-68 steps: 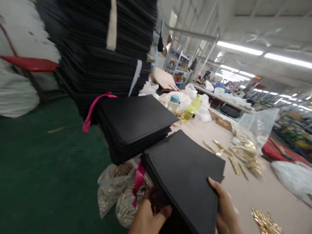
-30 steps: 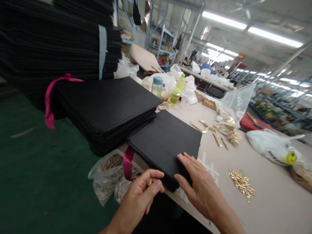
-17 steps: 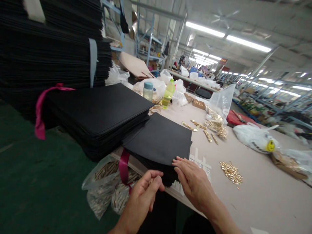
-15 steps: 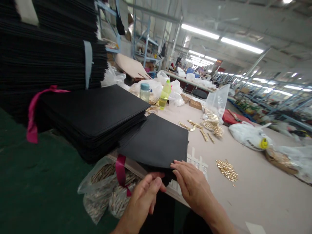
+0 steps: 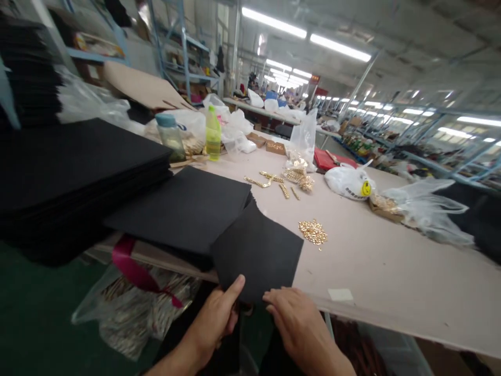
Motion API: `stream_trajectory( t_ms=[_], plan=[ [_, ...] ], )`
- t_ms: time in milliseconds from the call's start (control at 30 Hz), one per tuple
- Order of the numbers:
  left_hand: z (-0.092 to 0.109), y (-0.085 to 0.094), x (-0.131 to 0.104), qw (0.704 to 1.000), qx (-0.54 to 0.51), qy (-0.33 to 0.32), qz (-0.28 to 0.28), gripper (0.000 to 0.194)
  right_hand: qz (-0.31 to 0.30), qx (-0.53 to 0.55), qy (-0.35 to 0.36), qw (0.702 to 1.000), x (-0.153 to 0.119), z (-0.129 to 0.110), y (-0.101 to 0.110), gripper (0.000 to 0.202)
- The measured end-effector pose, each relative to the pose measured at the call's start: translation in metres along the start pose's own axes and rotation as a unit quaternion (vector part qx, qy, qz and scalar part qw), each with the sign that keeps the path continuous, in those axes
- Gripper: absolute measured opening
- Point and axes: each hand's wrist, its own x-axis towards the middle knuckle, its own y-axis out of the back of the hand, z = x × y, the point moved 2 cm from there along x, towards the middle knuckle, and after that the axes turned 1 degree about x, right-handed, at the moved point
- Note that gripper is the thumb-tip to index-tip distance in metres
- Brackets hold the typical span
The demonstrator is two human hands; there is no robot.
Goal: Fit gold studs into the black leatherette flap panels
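A flat black sheet (image 5: pixel 256 248) hangs partly over the table's front edge, turned against the black pile beside it. My left hand (image 5: pixel 219 313) is closed on its near left corner, thumb on top and fingers underneath. At the near right edge, my right hand (image 5: pixel 295 318) has its fingers together and bent over the sheet; the thumb is mostly hidden. Just left of the sheet lies the pile of matching black sheets (image 5: pixel 188 209), with a magenta strip (image 5: pixel 131 263) hanging below it.
A taller black stack (image 5: pixel 82 162) stands at the left. Gold pieces (image 5: pixel 313 231) lie heaped on the table (image 5: pixel 371 277), with gold chain lengths (image 5: pixel 270 177) farther back. A lidded jar (image 5: pixel 171 138), a yellow-green bottle (image 5: pixel 213 134) and a white bag (image 5: pixel 346 181) stand behind.
One sheet has come off the pile towards me and to the right, with both hands on it. The view has turned right, so the table appears farther left.
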Motion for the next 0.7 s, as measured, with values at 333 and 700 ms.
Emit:
stream_trajectory(
  t_ms=[333,700],
  plan=[
    [-0.027,-0.003,-0.024,0.995,-0.053,-0.020,-0.085,0.076,0.090,0.200,-0.049,0.974,-0.019,-0.016,0.008,0.015],
    [-0.023,0.018,-0.036,0.990,0.046,-0.078,-0.104,0.089,-0.105,0.254,-0.076,0.958,0.005,-0.044,-0.022,0.035]
  ],
)
